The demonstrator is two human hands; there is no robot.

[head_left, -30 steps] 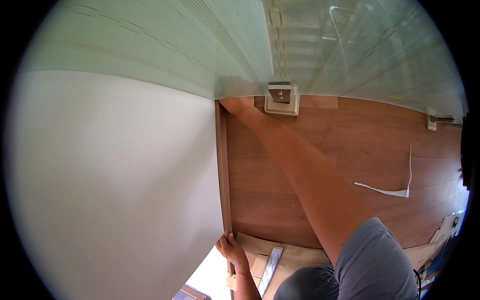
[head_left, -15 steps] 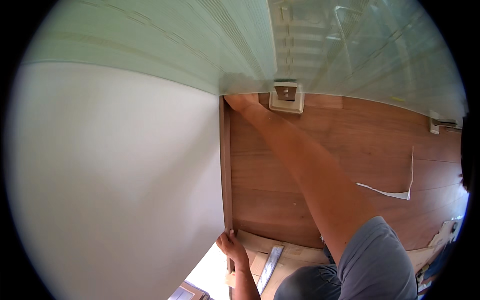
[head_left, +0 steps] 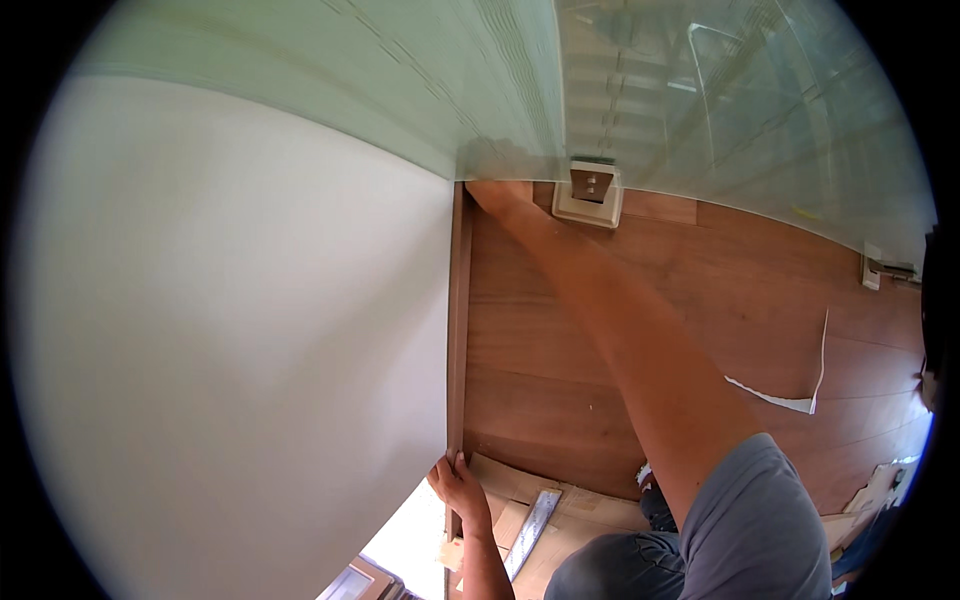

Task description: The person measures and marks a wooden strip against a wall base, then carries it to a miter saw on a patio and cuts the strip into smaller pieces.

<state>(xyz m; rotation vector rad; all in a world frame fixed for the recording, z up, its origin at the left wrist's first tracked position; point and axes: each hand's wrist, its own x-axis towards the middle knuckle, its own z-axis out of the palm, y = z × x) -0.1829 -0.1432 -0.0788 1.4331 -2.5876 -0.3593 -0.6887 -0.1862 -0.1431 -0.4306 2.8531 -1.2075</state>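
A long brown skirting strip (head_left: 459,310) runs along the foot of the white wall (head_left: 250,300). My left hand (head_left: 459,487) is at the strip's near part by the wall's end, its thumb up and its fingers curled around the edge. Stretched far forward, my right hand (head_left: 503,198) touches the strip's far end in the corner, where the wall meets the green glass panel (head_left: 480,90). The fingers of that hand are mostly hidden there. A metal floor fitting on a pale base (head_left: 590,207) stands just right of it.
Reddish-brown wood flooring (head_left: 560,340) spreads right of the strip. Flattened cardboard (head_left: 590,507) lies near my knee with a silvery flat bar (head_left: 532,533) on it. A curled white offcut (head_left: 800,404) rests farther right. Another metal fitting (head_left: 873,268) holds the glass at the right.
The view has shifted slightly, moving the wall corner and floor fitting a little right and up in the picture. Both hands remain at the same ends of the strip.
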